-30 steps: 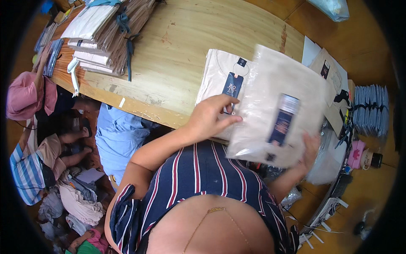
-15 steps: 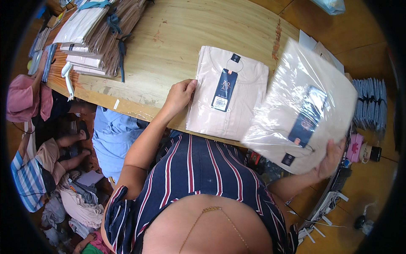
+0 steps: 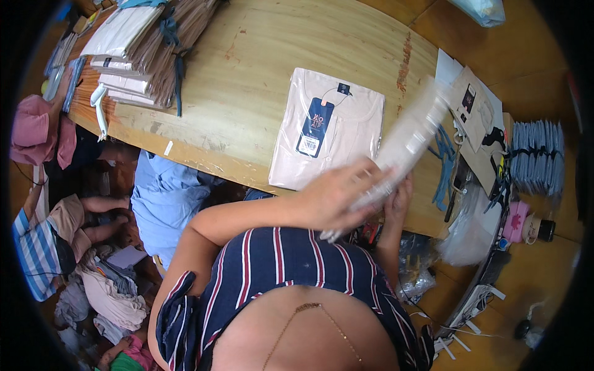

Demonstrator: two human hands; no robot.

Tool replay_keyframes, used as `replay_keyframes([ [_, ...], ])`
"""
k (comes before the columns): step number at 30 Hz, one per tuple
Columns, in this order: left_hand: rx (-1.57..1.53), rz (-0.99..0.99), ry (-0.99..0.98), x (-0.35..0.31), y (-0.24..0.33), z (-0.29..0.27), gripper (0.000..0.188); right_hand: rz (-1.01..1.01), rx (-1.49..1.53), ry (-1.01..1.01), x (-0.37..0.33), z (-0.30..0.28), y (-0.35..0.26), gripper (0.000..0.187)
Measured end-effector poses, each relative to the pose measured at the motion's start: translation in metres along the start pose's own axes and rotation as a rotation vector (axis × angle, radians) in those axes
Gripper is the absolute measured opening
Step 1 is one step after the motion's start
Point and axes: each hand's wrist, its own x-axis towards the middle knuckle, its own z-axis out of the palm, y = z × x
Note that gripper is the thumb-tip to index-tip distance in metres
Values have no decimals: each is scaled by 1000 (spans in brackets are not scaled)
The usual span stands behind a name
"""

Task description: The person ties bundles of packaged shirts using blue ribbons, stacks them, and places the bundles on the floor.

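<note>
A folded pale pink shirt in a clear bag [image 3: 346, 133] lies on the table [image 3: 247, 111], a dark blue tag on its front. Another bagged shirt [image 3: 411, 139] is tilted up almost edge-on to the right of it, smeared by motion. My left hand [image 3: 340, 195] reaches across my body and grips this package near its lower end. Against the same lower end, my right hand [image 3: 399, 201] is closed on it from the right, its fingers partly hidden behind the bag.
A tall stack of bagged shirts [image 3: 139, 59] tied with blue-green strips stands at the far left, near a white handheld tool [image 3: 99, 111]. Blue-green strips [image 3: 442, 167], cards [image 3: 473, 108] and bundled blue packages [image 3: 537, 157] are at the right. People sit at the left.
My left hand has left the flat shirt and crossed right onto the other package. My right hand has drawn that package inward and turned it edge-on. The flat shirt has shifted slightly left.
</note>
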Motion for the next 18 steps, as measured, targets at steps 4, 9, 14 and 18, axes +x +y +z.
replay_keyframes([
  [4, -55, 316, -109, 7, 12, 9, 48, 27, 341, -215, -29, 29, -44, 51],
  [9, 61, 142, -40, -16, 9, -8, 38, -29, -696, -105, -15, -58, -32, 48],
  [14, 56, -434, 453, -43, -64, -25, 41, -2, -484, -83, 7, 82, -31, 44],
  [18, -97, -626, 533, -73, -121, -16, 55, 38, -856, -145, 26, 81, -3, 50],
])
